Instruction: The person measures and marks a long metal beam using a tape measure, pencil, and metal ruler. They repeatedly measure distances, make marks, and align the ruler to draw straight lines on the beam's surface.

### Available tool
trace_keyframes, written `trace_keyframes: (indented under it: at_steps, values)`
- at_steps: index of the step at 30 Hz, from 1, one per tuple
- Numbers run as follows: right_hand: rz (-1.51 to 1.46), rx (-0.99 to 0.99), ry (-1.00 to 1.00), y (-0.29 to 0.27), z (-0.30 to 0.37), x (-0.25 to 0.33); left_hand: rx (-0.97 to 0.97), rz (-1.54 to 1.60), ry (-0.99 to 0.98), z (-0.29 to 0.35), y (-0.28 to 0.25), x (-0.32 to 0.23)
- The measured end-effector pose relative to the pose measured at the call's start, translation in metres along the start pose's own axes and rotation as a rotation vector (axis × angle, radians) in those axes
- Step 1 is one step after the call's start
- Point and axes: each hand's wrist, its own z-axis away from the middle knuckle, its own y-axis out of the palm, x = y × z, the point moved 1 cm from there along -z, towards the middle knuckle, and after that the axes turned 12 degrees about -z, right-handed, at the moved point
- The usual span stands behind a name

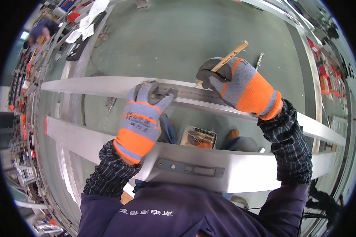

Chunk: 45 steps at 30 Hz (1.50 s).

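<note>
left hand (144, 114) on ruler (188, 93), right hand (238, 82) holding pencil (232, 54)

Grey-and-orange banded gloves (257, 89), tan pencil (233, 53), grey ruler (190, 93), dark checked cuffs (284, 138), green floor (162, 43).

Head-worn fisheye looks down on nearby hands (141, 112) (239, 82).
</note>
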Motion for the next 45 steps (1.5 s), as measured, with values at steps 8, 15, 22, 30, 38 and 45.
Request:
trace_keyframes:
  at_steps: [8, 15, 22, 30, 38, 45]
  values:
    - [-0.104, -0.117, 0.035, -0.051, 0.064, -0.044, -0.055, 0.089, 0.015, 0.000, -0.004, -0.003]
    - [-0.107, -0.127, 0.087, -0.084, 0.102, -0.065, -0.028, 0.107, 0.004, 0.001, -0.006, -0.004]
    - [-0.175, -0.213, 0.091, -0.082, 0.111, -0.054, -0.001, 0.094, -0.026, 0.001, -0.010, -0.006]
    - [0.214, -0.424, -0.302, -0.038, 0.139, -0.075, -0.075, 0.190, -0.022, 0.030, -0.001, -0.012]
    - [0.540, -0.348, -0.296, -0.023, 0.156, -0.085, -0.098, 0.341, -0.044, 0.045, -0.010, -0.019]
    - [0.577, -0.382, -0.375, -0.013, 0.151, -0.097, -0.065, 0.342, -0.078, 0.038, -0.013, -0.008]
